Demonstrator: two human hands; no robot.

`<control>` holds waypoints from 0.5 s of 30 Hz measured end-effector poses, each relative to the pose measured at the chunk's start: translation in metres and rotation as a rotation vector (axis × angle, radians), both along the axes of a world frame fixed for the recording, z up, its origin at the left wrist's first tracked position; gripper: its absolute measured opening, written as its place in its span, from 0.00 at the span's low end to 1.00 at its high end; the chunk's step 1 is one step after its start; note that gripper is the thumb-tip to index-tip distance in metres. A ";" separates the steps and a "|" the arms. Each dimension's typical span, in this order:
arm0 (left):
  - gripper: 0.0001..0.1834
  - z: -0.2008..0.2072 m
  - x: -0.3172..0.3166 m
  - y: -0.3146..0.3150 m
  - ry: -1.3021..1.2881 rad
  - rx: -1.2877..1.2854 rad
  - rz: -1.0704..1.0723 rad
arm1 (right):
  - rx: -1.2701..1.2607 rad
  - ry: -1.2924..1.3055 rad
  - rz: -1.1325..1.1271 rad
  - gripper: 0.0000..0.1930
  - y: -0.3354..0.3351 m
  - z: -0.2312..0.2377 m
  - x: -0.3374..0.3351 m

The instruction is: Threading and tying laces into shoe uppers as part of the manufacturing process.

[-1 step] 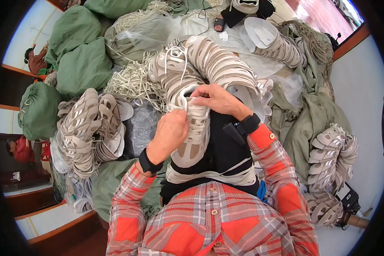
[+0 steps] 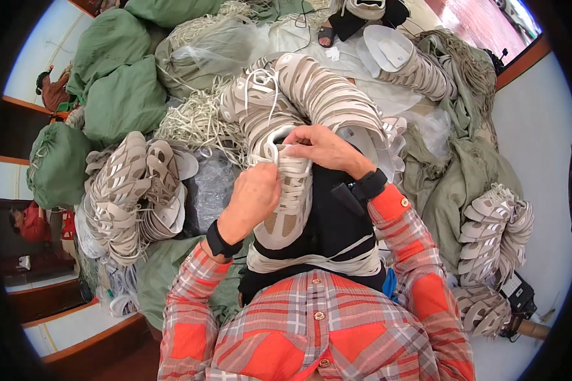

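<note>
Nearest me, over my lap, my left hand [image 2: 255, 193] is curled tight on the near-left side of a beige shoe upper [image 2: 290, 206], while my right hand [image 2: 321, 147] pinches the white lace [image 2: 274, 154] at its far end, fingers closed on it. Just left of my hands I see a heap of stacked beige uppers [image 2: 130, 193] beside a clear plastic bag [image 2: 211, 184], and another stack [image 2: 492, 232] lies well apart on the right. Farther off, a long curved row of uppers [image 2: 324, 95] arches past a tangle of white laces [image 2: 194, 120], with green sacks [image 2: 121, 95] at the far left.
</note>
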State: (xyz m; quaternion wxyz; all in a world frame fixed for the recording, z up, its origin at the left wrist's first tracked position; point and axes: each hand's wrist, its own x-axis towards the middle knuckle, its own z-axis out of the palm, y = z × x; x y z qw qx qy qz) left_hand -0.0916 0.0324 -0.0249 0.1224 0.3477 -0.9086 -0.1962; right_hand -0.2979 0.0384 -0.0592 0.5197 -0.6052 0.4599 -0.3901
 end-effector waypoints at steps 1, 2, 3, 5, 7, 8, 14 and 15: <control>0.03 0.000 -0.001 0.000 -0.068 -0.011 -0.005 | 0.003 0.002 0.001 0.10 0.000 0.000 -0.001; 0.03 0.001 -0.003 -0.001 -0.067 -0.009 -0.007 | 0.005 0.004 0.002 0.10 0.001 -0.001 -0.002; 0.03 0.004 -0.004 -0.003 -0.060 -0.011 -0.086 | 0.004 0.003 0.001 0.10 0.000 -0.002 -0.002; 0.03 0.005 -0.005 -0.012 -0.053 -0.013 -0.165 | -0.004 0.013 0.014 0.09 -0.001 -0.004 -0.004; 0.03 0.001 0.001 -0.024 0.195 0.405 -0.254 | -0.003 0.020 0.017 0.09 -0.002 -0.003 -0.003; 0.03 -0.001 0.002 -0.023 0.193 0.405 -0.253 | -0.003 0.028 0.019 0.09 -0.002 -0.002 -0.002; 0.07 -0.010 -0.006 0.000 0.229 0.303 -0.132 | -0.066 0.140 -0.067 0.09 0.004 0.003 0.001; 0.11 -0.005 -0.008 0.008 0.227 0.269 -0.056 | -0.069 0.143 -0.071 0.09 0.009 0.006 0.002</control>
